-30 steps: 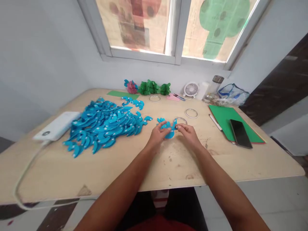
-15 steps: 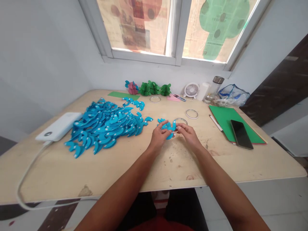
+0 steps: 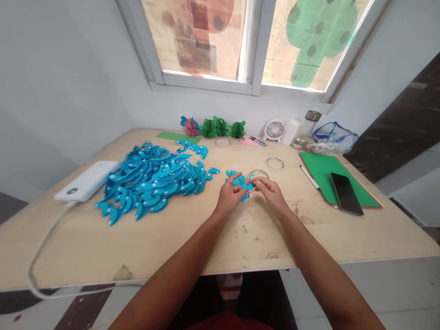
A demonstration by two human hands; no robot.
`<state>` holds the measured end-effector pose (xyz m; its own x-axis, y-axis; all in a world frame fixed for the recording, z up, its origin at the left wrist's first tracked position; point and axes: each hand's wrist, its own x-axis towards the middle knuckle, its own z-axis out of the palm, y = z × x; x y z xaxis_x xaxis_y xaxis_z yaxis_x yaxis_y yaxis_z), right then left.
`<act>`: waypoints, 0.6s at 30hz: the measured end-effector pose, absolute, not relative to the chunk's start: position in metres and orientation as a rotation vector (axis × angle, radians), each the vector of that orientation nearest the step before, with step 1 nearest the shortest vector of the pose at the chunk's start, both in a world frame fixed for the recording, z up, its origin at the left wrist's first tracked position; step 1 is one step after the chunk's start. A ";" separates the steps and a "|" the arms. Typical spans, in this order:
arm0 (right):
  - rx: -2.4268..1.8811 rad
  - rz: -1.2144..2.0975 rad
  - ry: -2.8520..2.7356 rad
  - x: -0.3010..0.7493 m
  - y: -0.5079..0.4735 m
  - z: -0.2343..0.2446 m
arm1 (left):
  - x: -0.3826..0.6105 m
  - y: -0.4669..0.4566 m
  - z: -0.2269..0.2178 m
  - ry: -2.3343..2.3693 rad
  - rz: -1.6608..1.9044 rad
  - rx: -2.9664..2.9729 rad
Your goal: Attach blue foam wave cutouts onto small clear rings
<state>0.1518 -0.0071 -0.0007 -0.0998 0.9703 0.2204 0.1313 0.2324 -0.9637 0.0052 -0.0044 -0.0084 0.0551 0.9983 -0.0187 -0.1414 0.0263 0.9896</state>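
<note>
My left hand [image 3: 228, 196] is closed, thumb and index finger around a small blue paper cutout [image 3: 244, 196] with white tape marks. Beside it, my right hand [image 3: 272, 194] pinches thumb and index finger together at the cutout's right side; whatever lies between these fingertips is too small to make out. More blue paper [image 3: 238, 180] shows just beyond my left fingers, partly covered by them. A ring-shaped roll of tape [image 3: 258, 171] lies right behind my right fingertips.
Left of my hands spreads a big pile of blue cutouts [image 3: 154, 178]. Near it lies a white power bank [image 3: 87, 180] with a cable. A phone [image 3: 345, 194] rests on green sheets [image 3: 321, 169] at right. Paper figures [image 3: 220, 127] and a small fan [image 3: 275, 130] line the wall.
My right fingertips have shifted over the curved blue piece and now cover more of it. The view has tilted slightly; the objects on the table stay in place.
</note>
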 end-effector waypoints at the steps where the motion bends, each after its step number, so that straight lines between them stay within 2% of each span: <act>1: -1.107 1.024 -1.480 0.152 -0.007 -0.001 | 0.005 -0.004 -0.009 1.082 1.222 1.118; 18: -1.155 1.032 -1.426 0.153 -0.008 -0.001 | 0.003 -0.004 -0.009 1.088 1.218 1.154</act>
<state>0.1531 -0.0075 -0.0007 -0.0548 0.9826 0.1774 0.1388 0.1835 -0.9732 0.0032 -0.0038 -0.0087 0.0560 0.9984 0.0032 -0.1093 0.0029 0.9940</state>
